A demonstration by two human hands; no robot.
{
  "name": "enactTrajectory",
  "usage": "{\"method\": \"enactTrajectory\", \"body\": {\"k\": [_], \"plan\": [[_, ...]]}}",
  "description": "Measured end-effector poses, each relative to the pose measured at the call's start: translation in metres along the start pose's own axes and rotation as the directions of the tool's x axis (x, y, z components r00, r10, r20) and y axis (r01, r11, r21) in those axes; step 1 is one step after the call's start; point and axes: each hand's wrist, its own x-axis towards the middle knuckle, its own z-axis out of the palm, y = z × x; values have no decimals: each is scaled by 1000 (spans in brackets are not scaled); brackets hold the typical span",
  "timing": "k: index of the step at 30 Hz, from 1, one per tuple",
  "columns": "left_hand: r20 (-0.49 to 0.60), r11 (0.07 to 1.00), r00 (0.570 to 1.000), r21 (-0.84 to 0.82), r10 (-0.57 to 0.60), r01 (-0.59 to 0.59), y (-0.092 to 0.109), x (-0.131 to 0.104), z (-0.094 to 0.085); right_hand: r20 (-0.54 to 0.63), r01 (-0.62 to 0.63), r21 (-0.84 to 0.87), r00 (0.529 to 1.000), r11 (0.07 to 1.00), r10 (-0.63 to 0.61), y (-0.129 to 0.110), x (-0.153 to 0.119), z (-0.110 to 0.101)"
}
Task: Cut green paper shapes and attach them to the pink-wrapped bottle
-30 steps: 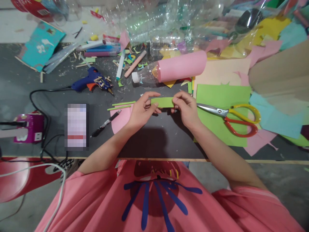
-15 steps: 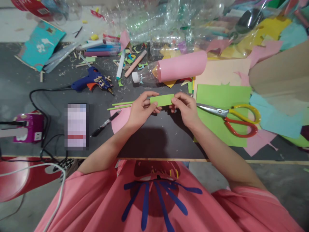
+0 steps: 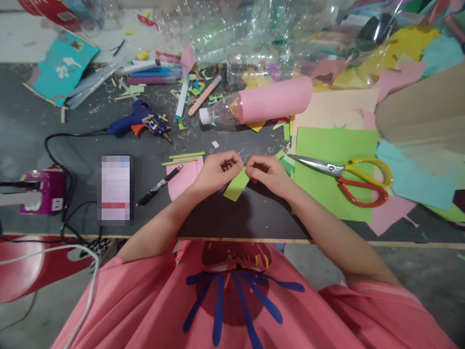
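Observation:
A small rectangle of lime-green paper (image 3: 237, 186) hangs slantwise between my hands, pinched at its upper end. My left hand (image 3: 221, 169) grips it with thumb and forefinger, the other fingers curled in. On the opposite edge my right hand (image 3: 268, 172) pinches the same piece close to its top corner. Left of my hands, two thin green strips (image 3: 183, 159) lie across a pink paper piece (image 3: 187, 179), with a black pen (image 3: 160, 185) beside it. To the right, scissors (image 3: 336, 169) with yellow and red handles rest on a large green sheet (image 3: 334, 203).
Beyond my hands lies a plastic bottle (image 3: 274, 101) wrapped in pink paper. A blue glue gun (image 3: 136, 118), its cord trailing left, sits near a phone (image 3: 115, 189). Markers (image 3: 156, 75), paper scraps and clear bottles (image 3: 218, 29) crowd the back. The table's front edge (image 3: 247, 239) is near me.
The green paper has turned from lying nearly level to a downward slant, and both hands have closed together at its upper end. The hands sit slightly lower; a small white scrap now shows beyond them.

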Motion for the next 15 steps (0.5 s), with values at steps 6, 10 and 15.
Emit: {"method": "enactTrajectory", "body": {"k": [6,10,15], "plan": [[-7,998,1000,51,24,-23,-2,0,1,-80,62,23,995,998,-59,2,1,-1],[19,992,998,108,58,-60,-3,0,1,-70,52,-10,996,999,-52,4,1,0],[15,992,997,99,81,-82,-2,0,2,-63,51,-31,997,998,-53,4,1,0]]}}
